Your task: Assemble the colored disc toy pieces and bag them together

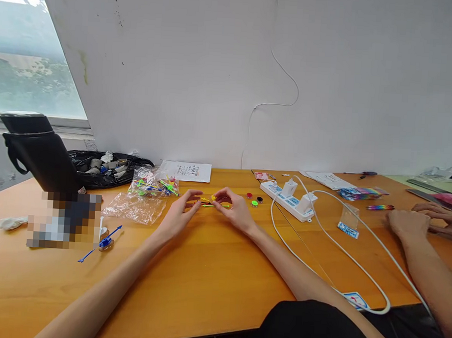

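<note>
Left hand (181, 210), right hand (234, 209) — curled, close together.

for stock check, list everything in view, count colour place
tabletop: at least 1, orange, foreground
window: 1, pale, left
wall: 1, white, back
bottle: 1, black, left
dark bag: 1, black, left
clear bags: several, transparent, both sides
blue arrow: 1, blue, left
pieces: several, yellow/green, centre
discs: 3, red/black/green, centre
power strip: 1, white, right
cables: several, white, right
papers: 2, white, back
rainbow items: several, multicoloured, right
co-worker's hands: 2, bare, right
own hands: 2, bare, centre
</note>
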### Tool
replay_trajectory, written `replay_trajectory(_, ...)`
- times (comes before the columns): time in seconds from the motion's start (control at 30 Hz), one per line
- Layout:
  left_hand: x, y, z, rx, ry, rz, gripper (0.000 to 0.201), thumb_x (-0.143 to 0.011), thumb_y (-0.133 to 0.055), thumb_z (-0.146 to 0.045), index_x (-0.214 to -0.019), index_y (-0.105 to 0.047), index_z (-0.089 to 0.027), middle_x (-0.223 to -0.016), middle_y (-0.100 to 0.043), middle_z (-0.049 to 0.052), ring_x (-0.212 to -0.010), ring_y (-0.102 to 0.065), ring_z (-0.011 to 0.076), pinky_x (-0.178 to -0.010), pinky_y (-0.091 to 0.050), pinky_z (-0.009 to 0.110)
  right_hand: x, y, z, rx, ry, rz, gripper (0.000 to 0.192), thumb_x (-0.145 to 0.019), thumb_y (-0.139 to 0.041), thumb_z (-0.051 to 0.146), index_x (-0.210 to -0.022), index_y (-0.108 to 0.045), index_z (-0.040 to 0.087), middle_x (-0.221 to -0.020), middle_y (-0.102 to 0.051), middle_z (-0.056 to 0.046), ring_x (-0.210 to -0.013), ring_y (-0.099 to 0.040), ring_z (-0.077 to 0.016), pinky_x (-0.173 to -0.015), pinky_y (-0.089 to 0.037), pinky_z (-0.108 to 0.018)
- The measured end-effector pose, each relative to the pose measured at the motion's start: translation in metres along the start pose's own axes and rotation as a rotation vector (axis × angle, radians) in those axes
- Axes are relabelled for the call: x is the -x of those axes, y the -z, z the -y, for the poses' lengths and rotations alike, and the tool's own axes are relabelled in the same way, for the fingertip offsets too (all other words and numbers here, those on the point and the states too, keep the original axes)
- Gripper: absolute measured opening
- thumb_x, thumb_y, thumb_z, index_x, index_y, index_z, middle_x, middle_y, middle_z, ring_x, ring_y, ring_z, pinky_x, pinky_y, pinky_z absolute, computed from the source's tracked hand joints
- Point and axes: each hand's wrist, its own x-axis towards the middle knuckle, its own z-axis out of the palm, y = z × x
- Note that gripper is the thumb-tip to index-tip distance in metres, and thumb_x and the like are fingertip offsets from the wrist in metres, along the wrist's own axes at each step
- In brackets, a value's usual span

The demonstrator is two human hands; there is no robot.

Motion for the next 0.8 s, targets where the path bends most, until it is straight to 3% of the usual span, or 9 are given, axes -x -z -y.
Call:
replay_trajectory(0.13, 0.003, -0.010, 0.001, 0.384, 0.137, 0.154, 0.043, -0.089, -0.065, -0.046, -0.121, -0.056, -0.020, -0.127, -0.067, 0.013, -0.112, -0.068, 0.0243, -0.101, -0.052, 0.042, 0.004, -0.011, 0.007, -0.128, 0.013, 0.109, 0.023, -0.089, -0.067, 0.043, -0.095, -0.065, 0.021, -0.100, -0.070, -0.005, -0.091, -0.068, -0.0181, -0.089, -0.057, -0.035)
replay_trajectory(0.23, 0.004, -0.013, 0.007, 0.487, 0.219, 0.134, 0.046, -0.083, -0.072, -0.046, -0.116, -0.057, -0.019, -0.120, -0.071, 0.013, -0.108, -0.071, 0.0249, -0.101, -0.052, 0.043, 0.004, -0.010, 0.003, -0.082, 0.025, 0.123, 0.020, -0.095, -0.060, 0.038, -0.098, -0.068, 0.021, -0.107, -0.068, -0.006, -0.098, -0.067, -0.0181, -0.094, -0.055, -0.034)
replay_trajectory(0.37, 0.002, -0.011, 0.010, 0.525, 0.281, 0.019, 0.047, -0.078, -0.077, -0.045, -0.111, -0.059, -0.017, -0.123, -0.070, 0.015, -0.108, -0.071, 0.0252, -0.104, -0.051, 0.045, 0.003, 0.000, -0.011, 0.243, 0.008, 0.060, 0.026, -0.102, -0.048, 0.033, -0.108, -0.071, 0.022, -0.119, -0.064, -0.007, -0.117, -0.058, -0.0191, -0.107, -0.044, -0.037)
replay_trajectory(0.5, 0.002, -0.009, 0.010, 0.490, 0.285, -0.005, 0.046, -0.078, -0.077, -0.045, -0.110, -0.060, -0.016, -0.125, -0.069, 0.015, -0.108, -0.071, 0.0250, -0.105, -0.051, 0.045, 0.006, 0.005, -0.023, 0.479, -0.037, 0.171, 0.033, -0.104, -0.043, 0.036, -0.121, -0.068, 0.024, -0.133, -0.058, -0.008, -0.129, -0.047, -0.0209, -0.113, -0.036, -0.040)
replay_trajectory(0.6, 0.002, -0.011, 0.011, 0.476, 0.309, 0.009, 0.047, -0.078, -0.077, -0.045, -0.110, -0.060, -0.016, -0.124, -0.069, 0.015, -0.103, -0.072, 0.0245, -0.102, -0.053, 0.046, 0.008, 0.005, -0.029, 0.548, -0.055, 0.204, 0.037, -0.106, -0.038, 0.037, -0.122, -0.068, 0.022, -0.129, -0.061, -0.008, -0.126, -0.048, -0.0205, -0.111, -0.037, -0.039)
replay_trajectory(0.8, 0.002, -0.011, 0.010, 0.477, 0.317, 0.005, 0.046, -0.077, -0.077, -0.045, -0.109, -0.060, -0.016, -0.125, -0.068, 0.015, -0.100, -0.073, 0.0230, -0.101, -0.054, 0.045, 0.005, 0.004, -0.034, 0.569, -0.113, 0.122, 0.039, -0.106, -0.036, 0.034, -0.111, -0.072, 0.019, -0.118, -0.067, -0.008, -0.116, -0.052, -0.0212, -0.107, -0.040, -0.037)
